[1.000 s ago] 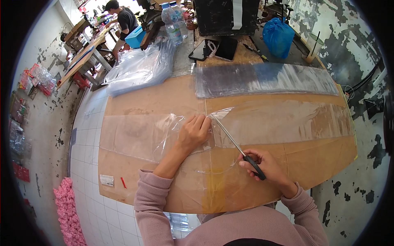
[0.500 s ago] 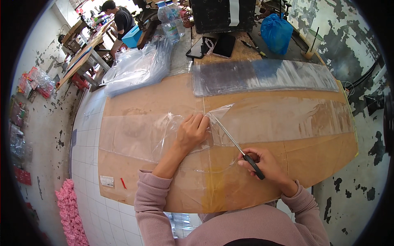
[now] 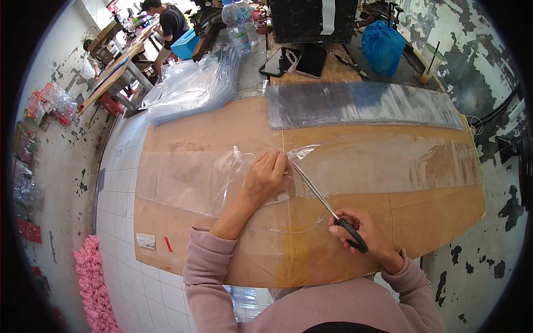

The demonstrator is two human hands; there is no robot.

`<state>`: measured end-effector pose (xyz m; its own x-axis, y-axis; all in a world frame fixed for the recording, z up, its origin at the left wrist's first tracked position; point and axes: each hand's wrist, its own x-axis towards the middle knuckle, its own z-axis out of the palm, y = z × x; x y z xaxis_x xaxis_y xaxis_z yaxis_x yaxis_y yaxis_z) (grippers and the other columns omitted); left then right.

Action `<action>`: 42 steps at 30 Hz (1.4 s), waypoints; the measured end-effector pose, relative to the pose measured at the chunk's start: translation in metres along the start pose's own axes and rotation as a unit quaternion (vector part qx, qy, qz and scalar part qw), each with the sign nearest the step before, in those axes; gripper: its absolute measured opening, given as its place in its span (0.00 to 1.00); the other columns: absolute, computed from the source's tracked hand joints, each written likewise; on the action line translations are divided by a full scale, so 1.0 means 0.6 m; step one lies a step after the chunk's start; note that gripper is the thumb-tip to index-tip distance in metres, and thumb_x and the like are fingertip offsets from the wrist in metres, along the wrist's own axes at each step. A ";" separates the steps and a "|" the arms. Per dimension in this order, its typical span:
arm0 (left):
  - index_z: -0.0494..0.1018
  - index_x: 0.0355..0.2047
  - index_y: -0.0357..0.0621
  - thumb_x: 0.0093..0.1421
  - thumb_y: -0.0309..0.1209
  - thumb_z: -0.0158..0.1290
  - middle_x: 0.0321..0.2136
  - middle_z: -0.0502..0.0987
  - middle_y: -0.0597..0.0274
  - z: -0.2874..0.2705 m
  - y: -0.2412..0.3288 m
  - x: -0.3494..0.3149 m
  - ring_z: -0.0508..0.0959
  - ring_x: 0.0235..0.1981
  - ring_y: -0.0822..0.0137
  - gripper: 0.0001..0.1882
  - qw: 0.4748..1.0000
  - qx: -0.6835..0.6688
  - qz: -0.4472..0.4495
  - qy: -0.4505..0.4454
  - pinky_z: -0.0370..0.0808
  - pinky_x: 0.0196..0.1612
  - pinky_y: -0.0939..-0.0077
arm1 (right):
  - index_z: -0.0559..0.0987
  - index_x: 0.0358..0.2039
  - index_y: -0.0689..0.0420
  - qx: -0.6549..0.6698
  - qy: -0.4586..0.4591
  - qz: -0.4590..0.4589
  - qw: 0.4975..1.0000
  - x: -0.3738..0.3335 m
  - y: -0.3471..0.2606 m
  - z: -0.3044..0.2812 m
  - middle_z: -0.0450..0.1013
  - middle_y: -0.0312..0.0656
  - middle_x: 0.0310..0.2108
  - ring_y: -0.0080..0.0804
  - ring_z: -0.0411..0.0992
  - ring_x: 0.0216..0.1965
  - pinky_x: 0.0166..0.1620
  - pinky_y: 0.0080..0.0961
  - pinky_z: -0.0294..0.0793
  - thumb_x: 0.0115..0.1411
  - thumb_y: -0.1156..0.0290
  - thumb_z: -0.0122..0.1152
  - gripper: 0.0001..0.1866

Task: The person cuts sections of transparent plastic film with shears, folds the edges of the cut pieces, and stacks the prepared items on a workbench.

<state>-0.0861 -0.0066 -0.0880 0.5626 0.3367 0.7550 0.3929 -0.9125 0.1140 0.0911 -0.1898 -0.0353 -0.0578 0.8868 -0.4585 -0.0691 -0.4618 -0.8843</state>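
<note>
A long strip of clear plastic film [image 3: 394,161] lies across the brown board, bunched and wrinkled near the middle. My left hand [image 3: 267,176] is closed on the bunched film, its knuckles up. In my right hand [image 3: 361,230] is a pair of scissors [image 3: 319,194] with black handles and long metal blades. The blades point up and left, their tips at the film just right of my left fingers. They look nearly closed, and their exact contact with the film is too small to make out.
A stack of clear plastic sheets [image 3: 361,102] lies along the board's far edge, with clear plastic bags [image 3: 191,91] to its left. Beyond are two phones [image 3: 311,61], a blue bag [image 3: 383,47] and water bottles [image 3: 236,30]. A person [image 3: 169,25] sits at a far-left table.
The view has shifted slightly. My right hand and the scissors have drawn a little back and right. The raised film flap by the tips sits lower; my left hand keeps its grip.
</note>
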 end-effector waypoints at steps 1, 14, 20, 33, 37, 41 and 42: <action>0.62 0.17 0.41 0.31 0.18 0.52 0.16 0.64 0.61 0.000 0.000 -0.001 0.67 0.17 0.63 0.12 1.000 -0.005 -0.001 -0.002 0.66 0.20 0.74 | 0.74 0.32 0.59 0.001 0.003 0.016 1.000 0.001 0.000 0.002 0.64 0.29 0.13 0.12 0.60 0.12 0.15 0.11 0.55 0.50 0.61 0.64 0.16; 0.63 0.18 0.41 0.28 0.18 0.52 0.16 0.65 0.62 -0.003 -0.002 -0.002 0.67 0.17 0.63 0.13 1.000 -0.021 0.001 -0.016 0.66 0.21 0.74 | 0.74 0.31 0.58 -0.038 0.019 -0.015 0.999 0.024 0.001 0.015 0.64 0.29 0.13 0.12 0.60 0.11 0.13 0.10 0.57 0.52 0.66 0.61 0.11; 0.63 0.18 0.41 0.28 0.18 0.52 0.16 0.65 0.62 -0.003 0.000 0.000 0.66 0.16 0.63 0.13 1.000 -0.016 0.010 -0.013 0.65 0.19 0.73 | 0.74 0.31 0.58 -0.044 0.020 -0.025 0.999 0.025 0.008 0.016 0.66 0.29 0.15 0.11 0.60 0.12 0.14 0.10 0.57 0.52 0.66 0.61 0.10; 0.63 0.16 0.41 0.29 0.17 0.52 0.15 0.64 0.62 0.000 -0.002 0.006 0.66 0.15 0.64 0.13 0.999 -0.025 0.019 0.004 0.64 0.19 0.75 | 0.75 0.31 0.62 -0.064 0.040 -0.050 0.996 0.025 0.010 0.015 0.62 0.28 0.13 0.10 0.56 0.15 0.18 0.13 0.51 0.50 0.63 0.64 0.15; 0.64 0.18 0.42 0.31 0.17 0.53 0.15 0.64 0.63 -0.001 -0.005 0.005 0.66 0.14 0.65 0.12 0.999 -0.031 -0.010 0.022 0.63 0.19 0.75 | 0.74 0.29 0.61 -0.168 0.010 -0.049 0.984 -0.002 -0.005 -0.010 0.64 0.30 0.14 0.16 0.58 0.16 0.20 0.16 0.56 0.49 0.61 0.65 0.16; 0.67 0.20 0.44 0.34 0.19 0.53 0.15 0.65 0.65 -0.013 -0.002 0.024 0.67 0.16 0.65 0.11 0.997 -0.027 -0.074 -0.002 0.63 0.23 0.74 | 0.74 0.31 0.61 -0.380 -0.055 -0.145 0.912 -0.050 0.000 -0.066 0.67 0.35 0.17 0.26 0.63 0.17 0.22 0.20 0.61 0.46 0.62 0.66 0.17; 0.68 0.22 0.45 0.38 0.22 0.53 0.18 0.67 0.65 -0.015 -0.004 0.031 0.68 0.18 0.65 0.09 0.996 0.004 -0.091 -0.013 0.63 0.26 0.73 | 0.73 0.32 0.62 -0.435 -0.069 -0.176 0.881 -0.062 0.007 -0.076 0.68 0.38 0.18 0.30 0.65 0.18 0.24 0.22 0.64 0.46 0.65 0.64 0.17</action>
<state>-0.0830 -0.0003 -0.0687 0.5001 0.5028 0.7051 0.4954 -0.8339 0.2433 0.1384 -0.2240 -0.0261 -0.3091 0.9338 -0.1804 0.6783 0.0835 -0.7300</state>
